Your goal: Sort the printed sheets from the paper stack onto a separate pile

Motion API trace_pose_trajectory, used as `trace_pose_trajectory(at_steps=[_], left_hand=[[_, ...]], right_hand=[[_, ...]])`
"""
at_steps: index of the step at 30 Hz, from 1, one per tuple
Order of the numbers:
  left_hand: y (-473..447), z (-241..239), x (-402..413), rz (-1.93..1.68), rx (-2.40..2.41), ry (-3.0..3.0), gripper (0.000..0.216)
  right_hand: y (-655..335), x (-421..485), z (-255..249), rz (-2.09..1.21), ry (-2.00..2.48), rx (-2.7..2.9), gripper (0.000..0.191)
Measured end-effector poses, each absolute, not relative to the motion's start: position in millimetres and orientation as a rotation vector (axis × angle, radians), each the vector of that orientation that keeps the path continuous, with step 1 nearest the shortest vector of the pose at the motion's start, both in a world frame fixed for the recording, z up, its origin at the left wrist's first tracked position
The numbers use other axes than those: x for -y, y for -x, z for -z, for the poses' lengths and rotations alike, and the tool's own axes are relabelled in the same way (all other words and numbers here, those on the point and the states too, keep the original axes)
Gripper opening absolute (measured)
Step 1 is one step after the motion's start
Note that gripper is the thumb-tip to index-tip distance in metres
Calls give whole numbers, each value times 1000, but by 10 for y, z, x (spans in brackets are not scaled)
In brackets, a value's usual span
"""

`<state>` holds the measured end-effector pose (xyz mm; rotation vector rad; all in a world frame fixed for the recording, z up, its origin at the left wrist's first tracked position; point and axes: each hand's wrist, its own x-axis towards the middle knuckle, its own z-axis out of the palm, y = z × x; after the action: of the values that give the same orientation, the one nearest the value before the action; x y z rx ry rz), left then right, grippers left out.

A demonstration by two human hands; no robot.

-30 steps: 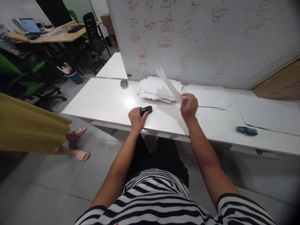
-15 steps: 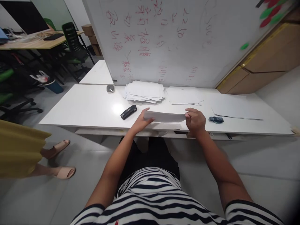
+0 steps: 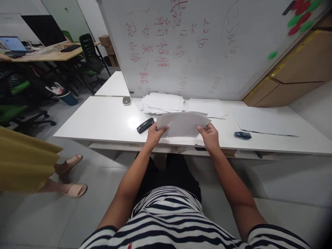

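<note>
Between my hands, over the front of the white table (image 3: 109, 121), are white paper sheets (image 3: 181, 125) held tilted up, their broad face toward me. My left hand (image 3: 155, 134) pinches the left edge, thumb on the near face. At the right edge my right hand (image 3: 210, 135) grips the paper the same way; the fingers behind are partly hidden. A black stapler (image 3: 145, 125) lies just left of my left hand. Behind the held paper sit a thick, uneven paper stack (image 3: 162, 102) and a thinner paper pile (image 3: 207, 106).
Right of my hands lie a dark crumpled item (image 3: 243, 135) and flat white sheets (image 3: 261, 119). A small grey device (image 3: 126, 100) sits at the back left. A whiteboard (image 3: 166, 45) rises behind the table. To my left stands a person in a yellow skirt (image 3: 26, 159).
The paper has swung up from nearly edge-on to showing its broad face. My right hand has moved left and turned, its thumb now on the near face. The view has shifted slightly.
</note>
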<state>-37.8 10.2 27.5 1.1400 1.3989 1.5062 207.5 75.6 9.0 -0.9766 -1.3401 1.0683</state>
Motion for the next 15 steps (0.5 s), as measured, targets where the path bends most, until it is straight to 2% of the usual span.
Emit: trace_pose_trajectory(at_steps=[7,15], left_hand=[[381,-234,16,-1489,-1588,-1282,35],[473,-144,54,-1387,-1460,-1343,39]], right_hand=[[-1898,-775,92,-1116,1078,1363,43],[-1934,-721,-4,-1078,1173,1426,48]])
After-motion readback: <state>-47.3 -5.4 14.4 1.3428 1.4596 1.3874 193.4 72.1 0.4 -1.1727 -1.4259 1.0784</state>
